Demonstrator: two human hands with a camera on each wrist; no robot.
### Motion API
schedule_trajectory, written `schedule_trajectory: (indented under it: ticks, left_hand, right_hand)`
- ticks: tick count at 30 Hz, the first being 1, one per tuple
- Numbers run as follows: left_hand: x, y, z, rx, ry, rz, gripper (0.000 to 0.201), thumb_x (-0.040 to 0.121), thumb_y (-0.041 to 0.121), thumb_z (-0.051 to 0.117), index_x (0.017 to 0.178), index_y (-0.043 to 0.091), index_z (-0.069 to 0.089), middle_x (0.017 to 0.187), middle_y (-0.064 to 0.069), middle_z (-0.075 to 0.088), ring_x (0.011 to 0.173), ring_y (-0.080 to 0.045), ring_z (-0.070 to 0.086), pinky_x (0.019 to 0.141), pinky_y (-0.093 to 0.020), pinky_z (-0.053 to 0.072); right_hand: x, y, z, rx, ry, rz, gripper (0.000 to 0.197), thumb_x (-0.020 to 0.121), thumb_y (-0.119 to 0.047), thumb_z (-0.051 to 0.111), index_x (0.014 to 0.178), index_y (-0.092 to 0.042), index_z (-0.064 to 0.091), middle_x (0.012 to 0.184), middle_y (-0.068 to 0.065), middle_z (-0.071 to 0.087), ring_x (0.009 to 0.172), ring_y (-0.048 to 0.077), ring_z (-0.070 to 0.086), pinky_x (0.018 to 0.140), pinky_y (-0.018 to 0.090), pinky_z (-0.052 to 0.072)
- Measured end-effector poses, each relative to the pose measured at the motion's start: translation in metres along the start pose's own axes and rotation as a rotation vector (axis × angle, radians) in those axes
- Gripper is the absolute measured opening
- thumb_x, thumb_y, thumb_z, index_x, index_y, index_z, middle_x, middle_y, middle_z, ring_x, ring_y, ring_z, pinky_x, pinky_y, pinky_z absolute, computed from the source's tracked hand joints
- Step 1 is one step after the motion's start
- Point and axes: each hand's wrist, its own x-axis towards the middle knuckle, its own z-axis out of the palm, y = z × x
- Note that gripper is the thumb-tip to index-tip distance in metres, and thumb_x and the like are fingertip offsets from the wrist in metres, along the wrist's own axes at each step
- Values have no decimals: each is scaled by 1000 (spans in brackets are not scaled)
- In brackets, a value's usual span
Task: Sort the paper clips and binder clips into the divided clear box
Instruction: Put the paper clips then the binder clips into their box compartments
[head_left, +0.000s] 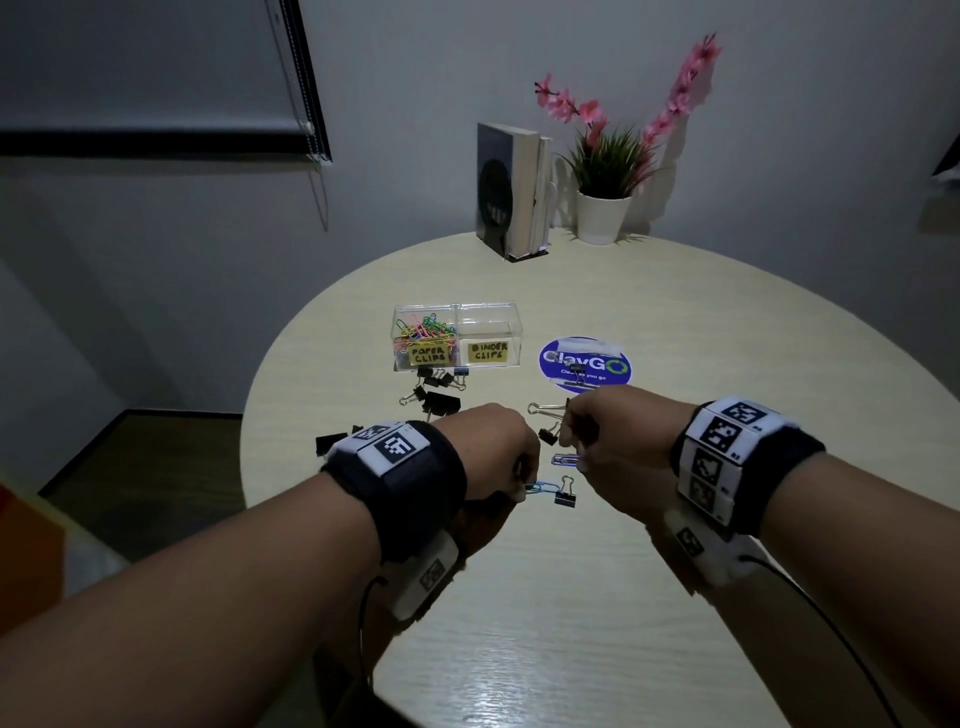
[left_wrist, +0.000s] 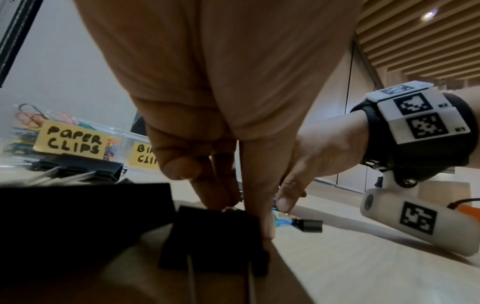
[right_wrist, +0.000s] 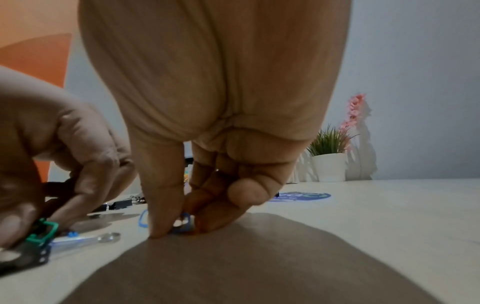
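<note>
The clear divided box (head_left: 457, 335) stands mid-table; its left half, labelled PAPER CLIPS (left_wrist: 70, 139), holds several coloured paper clips, and the BINDER CLIPS half looks empty. Black binder clips (head_left: 439, 397) lie scattered in front of it. My left hand (head_left: 519, 486) is down on the table and pinches a green paper clip (right_wrist: 44, 230) with thumb and fingers. A small binder clip (head_left: 565, 496) lies just right of it. My right hand (right_wrist: 176, 228) pinches a blue paper clip (head_left: 566, 460) against the tabletop. A larger black binder clip (left_wrist: 215, 236) sits under my left wrist.
At the back of the round table (head_left: 675, 571) stand books in a holder (head_left: 511, 197) and a potted plant (head_left: 605, 208). A round blue sticker (head_left: 584, 366) lies right of the box. More binder clips (head_left: 332, 441) lie near the table's left edge.
</note>
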Motion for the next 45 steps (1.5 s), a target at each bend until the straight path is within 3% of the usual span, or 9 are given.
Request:
schedule_trajectory:
  ticks: [10, 17, 25, 29, 32, 35, 39, 42, 45]
  left_hand:
    - [7, 7, -4, 56, -32, 32, 26, 90, 33, 62, 107, 16, 71, 105, -5, 67, 91, -23, 62, 69, -29, 44]
    - [3, -12, -7, -344, 156, -36, 15, 90, 26, 62, 89, 15, 73, 91, 0, 72, 83, -15, 64, 74, -27, 51]
    - [-17, -66, -31, -882, 458, -137, 10, 83, 4, 73, 75, 10, 71, 68, 0, 70, 52, -4, 56, 48, -15, 43]
    - [-25, -106, -41, -959, 617, -261, 18, 78, 5, 79, 93, 10, 70, 69, -4, 69, 49, -5, 59, 41, -20, 41]
    - [-16, -130, -46, -958, 642, -311, 37, 80, 3, 77, 114, 12, 67, 75, -4, 69, 47, -3, 58, 38, -19, 41]
    - [-1, -141, -53, -910, 698, -347, 29, 81, 6, 76, 109, 14, 71, 75, -3, 71, 56, -9, 63, 45, -22, 46]
    - [24, -149, -63, -921, 801, -402, 17, 79, 6, 77, 80, 20, 69, 79, -12, 74, 64, -22, 68, 60, -32, 55]
    - [41, -154, -61, -903, 862, -416, 24, 77, 3, 77, 68, 22, 67, 75, -11, 73, 71, -30, 73, 75, -43, 61]
    - [48, -156, -56, -749, 836, -462, 9, 77, 12, 79, 82, 17, 74, 85, -6, 75, 84, -23, 72, 83, -33, 58]
  right_hand:
    - [0, -3, 2, -41, -28, 17, 13, 81, -15, 73, 81, -26, 64, 83, -7, 66, 78, 13, 57, 63, 20, 40]
    - [-3, 1, 0, 16, 5, 24, 10, 80, -17, 74, 86, -22, 68, 82, -9, 65, 76, 9, 55, 60, 15, 38]
    - [4, 8, -14, 345, 83, 73, 20, 80, -2, 67, 89, -20, 71, 70, -4, 73, 48, -1, 58, 53, 18, 48]
    - [23, -7, -31, 511, 188, 34, 32, 80, -5, 74, 102, -27, 72, 81, 6, 72, 68, 19, 63, 70, 38, 54]
    - [46, -27, -46, 595, 235, -14, 28, 83, -1, 70, 103, -21, 71, 80, 10, 70, 62, 15, 61, 67, 33, 56]
    - [76, -50, -52, 629, 302, -34, 25, 82, 2, 70, 102, -14, 70, 77, 12, 69, 58, 17, 62, 52, 24, 53]
    - [126, -74, -51, 678, 430, -21, 30, 75, 3, 73, 82, -26, 67, 72, 8, 69, 69, 31, 72, 70, 48, 59]
    - [152, -86, -47, 669, 551, 8, 29, 72, -1, 71, 73, -29, 64, 69, 5, 71, 68, 26, 73, 73, 46, 61]
    - [165, -94, -41, 636, 611, 13, 22, 73, -6, 69, 78, -27, 68, 73, 3, 74, 73, 22, 72, 74, 40, 60]
